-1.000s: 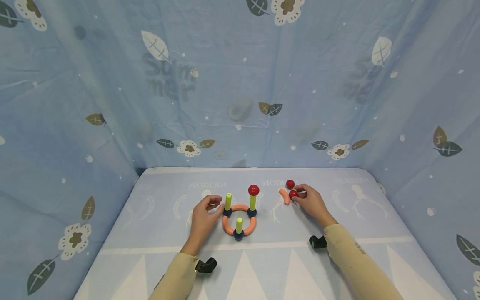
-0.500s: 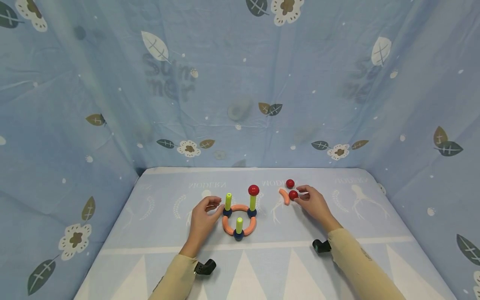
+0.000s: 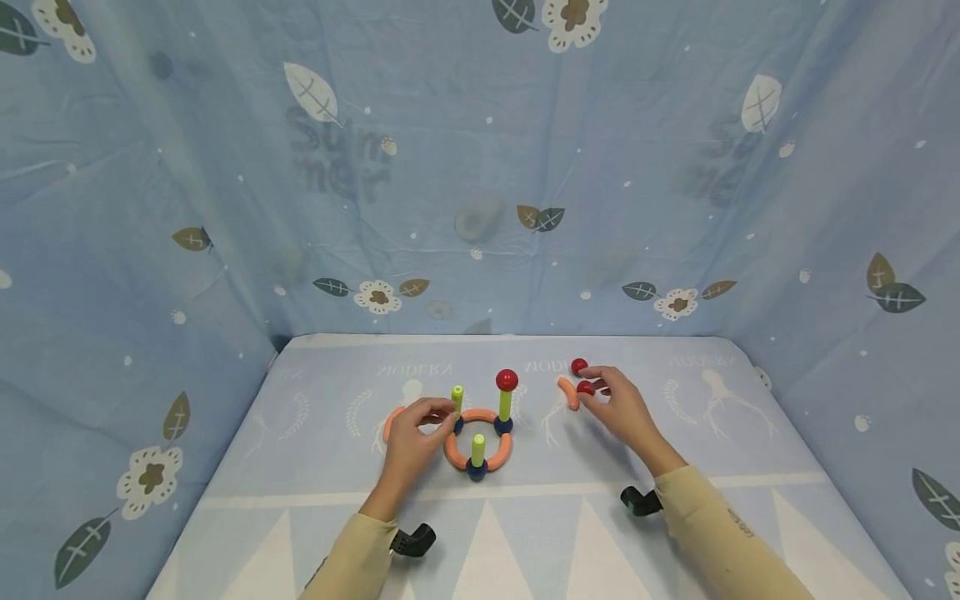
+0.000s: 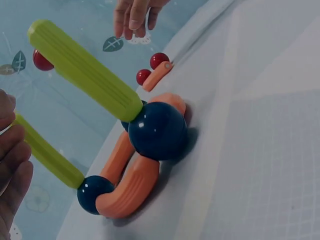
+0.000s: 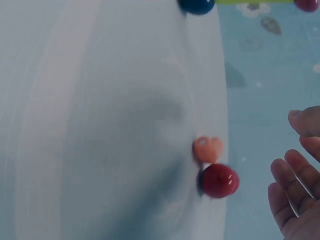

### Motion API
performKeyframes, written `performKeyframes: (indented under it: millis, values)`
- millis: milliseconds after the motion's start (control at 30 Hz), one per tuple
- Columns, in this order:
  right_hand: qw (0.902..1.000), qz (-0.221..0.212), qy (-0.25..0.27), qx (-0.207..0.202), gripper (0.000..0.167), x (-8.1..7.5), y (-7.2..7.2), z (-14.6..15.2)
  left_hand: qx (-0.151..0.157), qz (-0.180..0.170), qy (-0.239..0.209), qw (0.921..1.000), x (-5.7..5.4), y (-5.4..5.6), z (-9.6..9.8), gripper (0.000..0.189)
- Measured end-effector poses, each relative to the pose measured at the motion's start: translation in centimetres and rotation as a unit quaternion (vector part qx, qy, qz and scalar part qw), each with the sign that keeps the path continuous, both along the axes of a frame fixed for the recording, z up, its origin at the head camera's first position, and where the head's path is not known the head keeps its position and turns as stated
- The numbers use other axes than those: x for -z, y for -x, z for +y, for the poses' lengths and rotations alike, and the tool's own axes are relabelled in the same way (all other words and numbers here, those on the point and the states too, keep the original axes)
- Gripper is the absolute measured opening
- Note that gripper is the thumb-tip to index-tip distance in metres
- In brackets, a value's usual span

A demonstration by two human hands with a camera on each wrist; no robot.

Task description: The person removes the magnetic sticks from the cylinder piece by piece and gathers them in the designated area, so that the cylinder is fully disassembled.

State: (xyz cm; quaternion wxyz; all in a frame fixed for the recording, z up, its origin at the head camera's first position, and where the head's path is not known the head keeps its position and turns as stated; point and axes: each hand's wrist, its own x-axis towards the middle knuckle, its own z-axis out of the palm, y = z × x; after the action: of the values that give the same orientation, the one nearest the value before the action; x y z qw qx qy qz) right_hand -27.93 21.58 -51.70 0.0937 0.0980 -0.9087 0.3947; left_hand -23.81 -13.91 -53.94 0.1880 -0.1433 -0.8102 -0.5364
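An upright ring stands in the head view, built of curved orange bars and dark blue balls. Three yellow-green sticks rise from the blue balls; one bears a red ball. My left hand pinches the left rear stick, its fingertips covering part of it. Over to the right, my right hand hovers with parted fingers above a loose red ball. The right wrist view shows that hand apart from the red balls.
A second loose red ball and a loose curved orange bar lie beside the right hand. Another orange bar shows partly behind the left hand. A patterned cloth wall stands at the table's back edge.
My left hand has moved right, its fingertips now at the left rear stick, uncovering an orange bar behind it. My right hand has shifted slightly, its fingers spread over the near red ball.
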Motion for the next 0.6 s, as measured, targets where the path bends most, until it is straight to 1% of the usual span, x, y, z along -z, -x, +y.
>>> performKeyframes:
  millis: [67,200,300,367,400,467,533,600]
  values:
    - [0.9999,0.008,0.004,-0.012,0.042,-0.4,-0.3,-0.6,0.006,0.006,0.001,1.0,-0.3,-0.1,0.2,0.016]
    - [0.9991,0.02,0.014,-0.033,0.042,-1.4,-0.9,-1.9,0.007,0.036,0.012,0.9993,-0.9,0.0,0.6,0.016]
    - [0.9978,0.034,0.014,-0.055,0.041,-2.0,-1.2,-2.8,-0.008,0.06,0.034,0.9976,-1.4,0.3,0.9,0.019]
    - [0.9963,0.045,0.014,-0.072,0.041,-2.3,-1.2,-3.4,-0.019,0.07,0.05,0.9961,-2.0,0.5,1.1,0.023]
    - [0.9957,0.049,0.012,-0.078,0.041,-2.4,-1.2,-3.7,-0.021,0.07,0.058,0.9956,-2.3,0.6,1.2,0.025]
    - [0.9946,0.055,0.011,-0.087,0.041,-2.7,-1.2,-4.3,-0.017,0.059,0.077,0.9951,-2.9,0.9,1.4,0.032]
    - [0.994,0.053,0.015,-0.094,0.042,-2.9,-1.1,-5.0,0.0,0.034,0.093,0.9951,-3.4,1.3,1.6,0.041]
    - [0.994,0.046,0.019,-0.097,0.042,-3.0,-1.1,-5.6,0.024,0.001,0.113,0.9933,-3.8,1.8,1.9,0.048]
